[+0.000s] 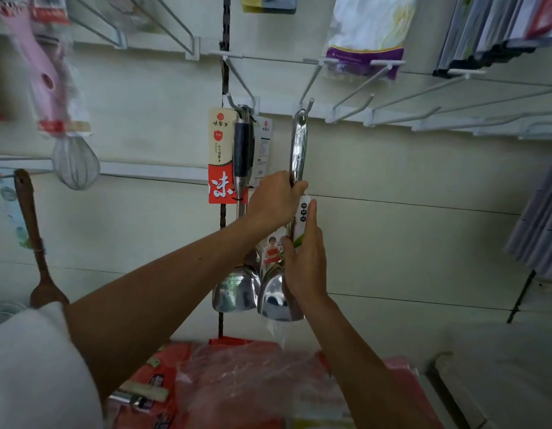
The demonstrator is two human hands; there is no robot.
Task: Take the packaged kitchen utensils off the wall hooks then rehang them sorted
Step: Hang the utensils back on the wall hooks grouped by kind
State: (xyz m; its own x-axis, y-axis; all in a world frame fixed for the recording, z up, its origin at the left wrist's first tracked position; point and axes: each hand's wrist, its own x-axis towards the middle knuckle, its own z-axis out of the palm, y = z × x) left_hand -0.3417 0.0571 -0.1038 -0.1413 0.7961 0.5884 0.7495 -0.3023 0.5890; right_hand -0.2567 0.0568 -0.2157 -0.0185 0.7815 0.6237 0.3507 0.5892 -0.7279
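A steel spatula in clear wrap hangs by its handle hole on a white wall hook. My left hand grips its handle just below the middle. My right hand holds the shaft and its paper label lower down, above the shiny blade. To its left a second steel spatula with a dark handle and a red-and-cream tag hangs on the neighbouring hook.
A pink-handled whisk in plastic hangs at upper left, a wooden spatula below it. Several bare white hooks run to the right. Packaged cloths hang above. Red plastic packages lie on the shelf below.
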